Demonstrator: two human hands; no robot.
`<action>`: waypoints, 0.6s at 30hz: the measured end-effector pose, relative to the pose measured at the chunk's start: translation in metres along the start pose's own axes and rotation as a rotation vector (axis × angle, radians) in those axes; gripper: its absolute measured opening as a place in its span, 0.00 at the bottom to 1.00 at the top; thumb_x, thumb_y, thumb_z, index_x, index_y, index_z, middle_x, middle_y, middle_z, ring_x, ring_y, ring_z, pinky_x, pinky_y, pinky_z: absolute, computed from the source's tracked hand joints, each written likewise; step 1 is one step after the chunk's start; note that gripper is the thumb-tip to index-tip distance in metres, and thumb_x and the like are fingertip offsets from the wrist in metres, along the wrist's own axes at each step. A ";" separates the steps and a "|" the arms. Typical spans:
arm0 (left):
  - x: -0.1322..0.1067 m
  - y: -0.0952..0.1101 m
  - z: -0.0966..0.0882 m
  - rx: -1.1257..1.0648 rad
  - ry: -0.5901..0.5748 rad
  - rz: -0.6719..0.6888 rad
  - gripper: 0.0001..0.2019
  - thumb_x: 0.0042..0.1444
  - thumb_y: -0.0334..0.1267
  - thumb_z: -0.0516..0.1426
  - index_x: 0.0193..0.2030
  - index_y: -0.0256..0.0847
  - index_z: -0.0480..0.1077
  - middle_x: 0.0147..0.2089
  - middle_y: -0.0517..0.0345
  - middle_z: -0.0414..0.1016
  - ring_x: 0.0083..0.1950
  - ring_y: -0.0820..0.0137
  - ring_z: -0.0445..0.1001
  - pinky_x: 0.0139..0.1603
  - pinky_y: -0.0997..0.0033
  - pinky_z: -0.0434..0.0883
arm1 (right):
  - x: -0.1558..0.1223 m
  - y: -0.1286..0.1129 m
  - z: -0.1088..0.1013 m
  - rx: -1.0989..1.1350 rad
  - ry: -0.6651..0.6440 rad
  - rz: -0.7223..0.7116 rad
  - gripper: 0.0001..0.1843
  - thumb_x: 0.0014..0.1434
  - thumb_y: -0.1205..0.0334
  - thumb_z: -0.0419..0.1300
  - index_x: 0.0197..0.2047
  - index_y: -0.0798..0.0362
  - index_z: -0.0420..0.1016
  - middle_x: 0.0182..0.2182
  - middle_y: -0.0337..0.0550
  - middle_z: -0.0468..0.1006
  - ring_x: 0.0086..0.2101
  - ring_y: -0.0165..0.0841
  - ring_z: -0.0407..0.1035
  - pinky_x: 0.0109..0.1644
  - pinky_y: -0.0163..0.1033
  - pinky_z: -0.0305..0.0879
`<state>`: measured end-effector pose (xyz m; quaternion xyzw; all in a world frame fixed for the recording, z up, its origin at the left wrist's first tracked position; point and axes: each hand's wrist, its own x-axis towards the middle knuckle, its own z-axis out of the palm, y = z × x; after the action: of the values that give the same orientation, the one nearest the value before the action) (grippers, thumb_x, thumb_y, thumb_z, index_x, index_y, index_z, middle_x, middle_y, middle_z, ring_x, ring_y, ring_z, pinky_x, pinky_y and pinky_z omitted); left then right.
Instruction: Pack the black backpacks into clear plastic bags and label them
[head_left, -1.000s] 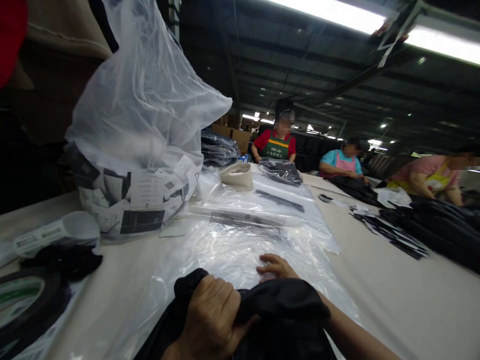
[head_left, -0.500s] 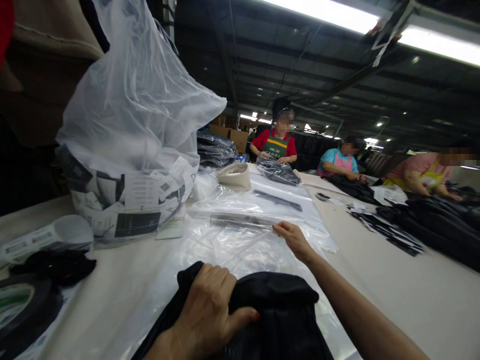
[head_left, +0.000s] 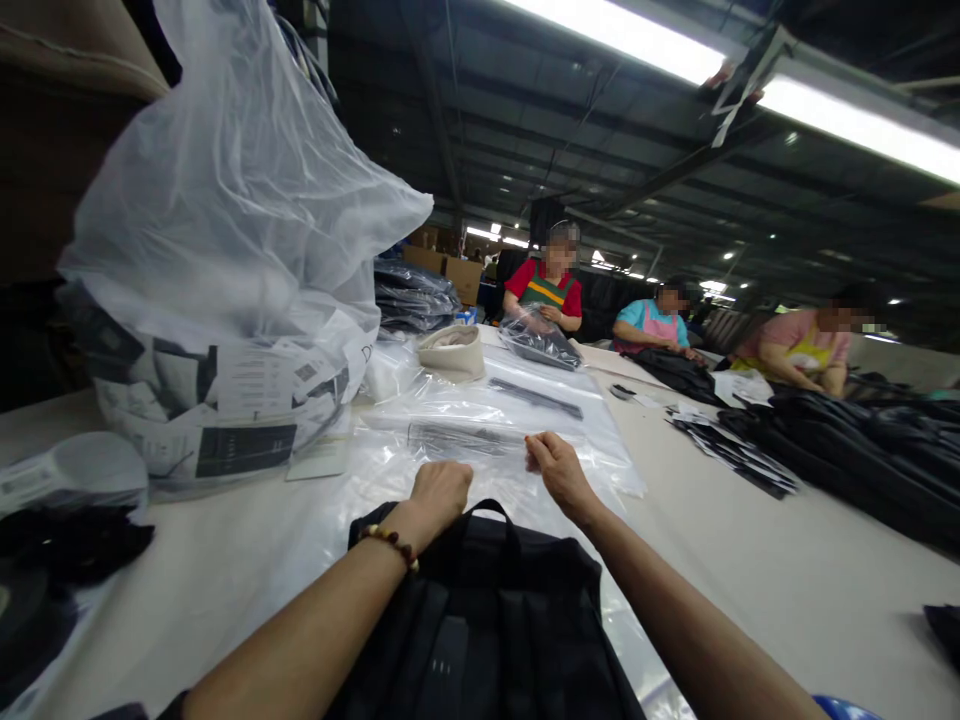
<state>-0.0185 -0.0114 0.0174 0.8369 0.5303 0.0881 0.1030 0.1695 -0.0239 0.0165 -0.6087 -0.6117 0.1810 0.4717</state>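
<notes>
A black backpack [head_left: 480, 620] with a top loop handle and shoulder straps lies in front of me, over clear plastic bags [head_left: 390, 440]. Just beyond its top edge, my left hand [head_left: 441, 490] is curled over the plastic, fingertips turned away from view, so what they hold is hidden. A beaded bracelet circles that wrist. To the right, my right hand [head_left: 559, 470] pinches the edge of the top plastic bag between thumb and fingers. Dark printed strips show on the plastic beyond both hands.
A large clear sack of labels [head_left: 247, 400] stands at left, near black tape rolls [head_left: 30, 620]. Beyond lie a beige fabric roll [head_left: 451, 355] and bagged dark goods [head_left: 416, 295]. Several co-workers [head_left: 551, 290] handle items across the table [head_left: 720, 570]; black garments [head_left: 862, 440] are heaped at right.
My left hand has left the backpack's top and reached forward over the plastic. The backpack's handle and straps now show. My right hand keeps its pinch; the view has shifted slightly.
</notes>
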 end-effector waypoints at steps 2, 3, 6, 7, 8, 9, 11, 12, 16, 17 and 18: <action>0.006 -0.009 -0.006 -0.031 0.074 -0.066 0.11 0.55 0.29 0.48 0.35 0.40 0.72 0.41 0.48 0.76 0.43 0.63 0.75 0.38 0.69 0.67 | -0.005 -0.002 -0.002 -0.038 0.030 -0.018 0.23 0.54 0.39 0.47 0.27 0.51 0.64 0.22 0.41 0.70 0.26 0.34 0.67 0.35 0.42 0.64; 0.009 -0.015 -0.011 -0.051 0.104 -0.107 0.11 0.56 0.32 0.48 0.36 0.41 0.72 0.41 0.49 0.76 0.42 0.63 0.75 0.37 0.70 0.67 | -0.010 -0.004 -0.002 -0.049 0.042 -0.028 0.23 0.53 0.39 0.49 0.31 0.52 0.66 0.27 0.44 0.72 0.30 0.36 0.68 0.39 0.44 0.64; 0.017 -0.024 -0.030 -0.122 0.124 -0.192 0.10 0.56 0.38 0.51 0.32 0.41 0.72 0.33 0.55 0.77 0.35 0.67 0.75 0.30 0.74 0.65 | -0.027 -0.009 0.006 -0.193 0.031 -0.170 0.33 0.46 0.42 0.60 0.50 0.53 0.64 0.46 0.52 0.71 0.46 0.44 0.65 0.52 0.50 0.56; 0.017 -0.024 -0.034 -0.141 0.124 -0.199 0.10 0.56 0.39 0.51 0.31 0.41 0.72 0.31 0.56 0.77 0.33 0.69 0.75 0.28 0.75 0.64 | -0.032 -0.010 0.011 -0.295 0.014 -0.252 0.37 0.45 0.44 0.63 0.55 0.53 0.61 0.50 0.53 0.68 0.49 0.46 0.62 0.55 0.52 0.52; 0.016 -0.022 -0.038 -0.151 0.131 -0.197 0.10 0.56 0.39 0.51 0.31 0.41 0.72 0.30 0.57 0.77 0.31 0.70 0.75 0.28 0.76 0.64 | -0.036 -0.012 0.016 -0.417 0.003 -0.331 0.40 0.45 0.47 0.63 0.58 0.53 0.57 0.53 0.54 0.66 0.52 0.47 0.59 0.57 0.52 0.48; 0.013 -0.019 -0.040 -0.152 0.146 -0.189 0.11 0.57 0.41 0.50 0.30 0.41 0.71 0.30 0.57 0.77 0.31 0.69 0.75 0.28 0.75 0.64 | -0.039 -0.013 0.022 -0.545 0.002 -0.391 0.41 0.47 0.50 0.63 0.61 0.54 0.54 0.53 0.55 0.65 0.52 0.47 0.58 0.57 0.53 0.46; 0.004 -0.012 -0.040 -0.127 0.198 -0.158 0.12 0.57 0.44 0.51 0.32 0.40 0.70 0.33 0.55 0.77 0.36 0.66 0.75 0.32 0.73 0.65 | -0.040 -0.013 0.032 -0.759 0.035 -0.412 0.43 0.50 0.56 0.61 0.64 0.55 0.47 0.49 0.55 0.67 0.49 0.47 0.60 0.55 0.52 0.48; -0.001 -0.010 -0.038 -0.078 0.232 -0.118 0.12 0.56 0.46 0.52 0.34 0.40 0.70 0.35 0.53 0.76 0.39 0.63 0.75 0.34 0.71 0.65 | -0.039 -0.013 0.035 -0.844 0.062 -0.389 0.42 0.51 0.59 0.59 0.65 0.56 0.44 0.46 0.54 0.68 0.46 0.46 0.61 0.52 0.52 0.50; -0.019 -0.023 -0.031 0.174 0.311 0.030 0.09 0.54 0.35 0.54 0.42 0.37 0.67 0.38 0.46 0.74 0.42 0.58 0.73 0.40 0.65 0.65 | -0.037 -0.007 0.024 -1.023 0.092 -0.340 0.40 0.49 0.74 0.50 0.66 0.58 0.44 0.35 0.50 0.69 0.36 0.41 0.62 0.43 0.47 0.53; -0.021 -0.031 -0.030 0.205 0.309 0.025 0.09 0.55 0.30 0.51 0.43 0.35 0.66 0.37 0.45 0.74 0.41 0.58 0.74 0.41 0.64 0.65 | -0.039 -0.006 0.017 -1.028 0.085 -0.347 0.40 0.49 0.75 0.49 0.65 0.58 0.46 0.35 0.49 0.69 0.36 0.41 0.62 0.42 0.46 0.53; -0.023 -0.040 -0.029 0.210 0.302 0.000 0.11 0.55 0.26 0.48 0.43 0.34 0.66 0.36 0.43 0.73 0.40 0.57 0.74 0.42 0.62 0.64 | -0.043 -0.004 0.008 -1.028 0.071 -0.360 0.39 0.48 0.76 0.48 0.65 0.57 0.48 0.35 0.49 0.69 0.36 0.40 0.62 0.43 0.46 0.53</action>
<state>-0.0707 -0.0131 0.0340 0.8202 0.5461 0.1571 -0.0658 0.1528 -0.0608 0.0000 -0.6524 -0.6994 -0.2458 0.1572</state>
